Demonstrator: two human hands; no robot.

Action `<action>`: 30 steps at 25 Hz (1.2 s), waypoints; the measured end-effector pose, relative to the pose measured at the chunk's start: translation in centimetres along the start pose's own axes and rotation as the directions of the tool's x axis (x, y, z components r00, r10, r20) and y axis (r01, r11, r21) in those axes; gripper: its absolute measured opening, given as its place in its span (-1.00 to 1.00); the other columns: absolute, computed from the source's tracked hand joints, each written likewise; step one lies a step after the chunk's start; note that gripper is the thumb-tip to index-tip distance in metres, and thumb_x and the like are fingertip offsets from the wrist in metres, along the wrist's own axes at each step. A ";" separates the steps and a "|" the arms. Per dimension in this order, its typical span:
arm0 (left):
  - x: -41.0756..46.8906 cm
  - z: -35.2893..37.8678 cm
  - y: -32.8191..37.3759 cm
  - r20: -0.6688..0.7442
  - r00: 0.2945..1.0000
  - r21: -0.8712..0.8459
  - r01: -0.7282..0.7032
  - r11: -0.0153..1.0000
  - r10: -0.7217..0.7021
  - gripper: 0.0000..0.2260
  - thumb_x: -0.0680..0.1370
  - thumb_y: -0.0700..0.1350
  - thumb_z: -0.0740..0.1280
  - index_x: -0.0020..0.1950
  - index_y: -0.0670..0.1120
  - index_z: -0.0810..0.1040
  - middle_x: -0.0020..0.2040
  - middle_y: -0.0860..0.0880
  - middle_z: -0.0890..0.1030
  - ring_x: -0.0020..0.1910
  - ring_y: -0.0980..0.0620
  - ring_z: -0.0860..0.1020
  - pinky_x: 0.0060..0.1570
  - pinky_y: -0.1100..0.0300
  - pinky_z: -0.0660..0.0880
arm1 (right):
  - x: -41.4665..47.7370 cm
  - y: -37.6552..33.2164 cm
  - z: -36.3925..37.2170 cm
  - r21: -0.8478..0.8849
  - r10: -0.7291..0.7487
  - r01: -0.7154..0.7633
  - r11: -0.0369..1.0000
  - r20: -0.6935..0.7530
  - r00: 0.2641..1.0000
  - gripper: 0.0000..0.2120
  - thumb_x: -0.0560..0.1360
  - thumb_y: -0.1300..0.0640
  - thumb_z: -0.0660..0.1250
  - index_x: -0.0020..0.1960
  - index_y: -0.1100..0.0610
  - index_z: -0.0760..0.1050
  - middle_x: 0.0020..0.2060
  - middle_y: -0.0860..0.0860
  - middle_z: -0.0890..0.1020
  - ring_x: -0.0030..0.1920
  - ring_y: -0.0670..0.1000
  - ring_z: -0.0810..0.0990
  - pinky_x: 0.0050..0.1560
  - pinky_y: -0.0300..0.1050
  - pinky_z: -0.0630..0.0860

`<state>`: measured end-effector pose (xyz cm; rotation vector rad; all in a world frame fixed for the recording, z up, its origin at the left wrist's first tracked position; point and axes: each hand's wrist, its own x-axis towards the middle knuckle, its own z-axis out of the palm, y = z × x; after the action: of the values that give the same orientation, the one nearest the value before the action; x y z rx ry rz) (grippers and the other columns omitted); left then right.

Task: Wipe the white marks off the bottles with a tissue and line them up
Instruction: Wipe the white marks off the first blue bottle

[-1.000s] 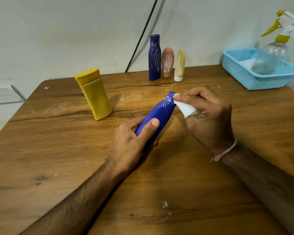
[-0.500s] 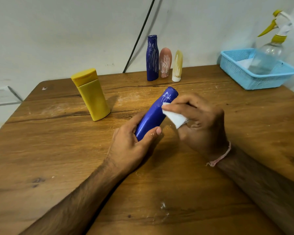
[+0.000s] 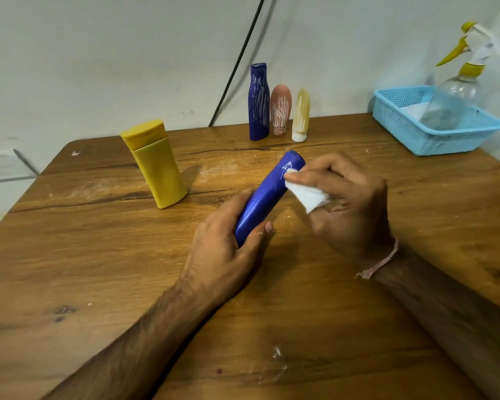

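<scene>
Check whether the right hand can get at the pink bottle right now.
Probably yes: the right hand holds only a tissue, and nothing stands between it and the pink bottle. The dark blue bottle and cream bottle flank it closely, so gripping looks tight.

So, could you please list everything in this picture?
blue bottle: one, blue, white marks near far end, held over table centre
tissue: one, white, on the blue bottle's marked end
yellow bottle: one, yellow, standing at left
dark blue bottle: one, white-marked, standing at back
pink bottle: one, white-marked, beside it
cream bottle: one, white-marked, rightmost of that row
basket: one, light blue, back right corner
spray bottle: one, clear, yellow trigger, in basket
cable: one, black, on wall
table: one, brown wood
left hand: one, grips the blue bottle's near end
right hand: one, pinches the tissue
</scene>
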<state>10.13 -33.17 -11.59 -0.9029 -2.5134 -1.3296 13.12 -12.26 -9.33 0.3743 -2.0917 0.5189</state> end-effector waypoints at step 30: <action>-0.2 0.3 -0.1 -0.037 0.999 0.153 -0.012 0.988 0.018 -0.55 0.64 0.14 0.26 0.52 0.07 0.37 0.19 0.13 0.53 0.03 0.21 0.48 0.02 0.24 0.47 | -0.4 -0.5 1.2 0.043 -0.153 0.149 0.988 0.127 0.980 -0.68 0.44 0.39 0.52 0.17 0.24 0.68 0.11 0.13 0.72 0.06 0.12 0.68 0.08 0.01 0.60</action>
<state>10.25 -33.04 -11.89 -0.8545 -2.5333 -1.1204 12.71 -13.26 -10.08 0.5957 -2.1606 0.4502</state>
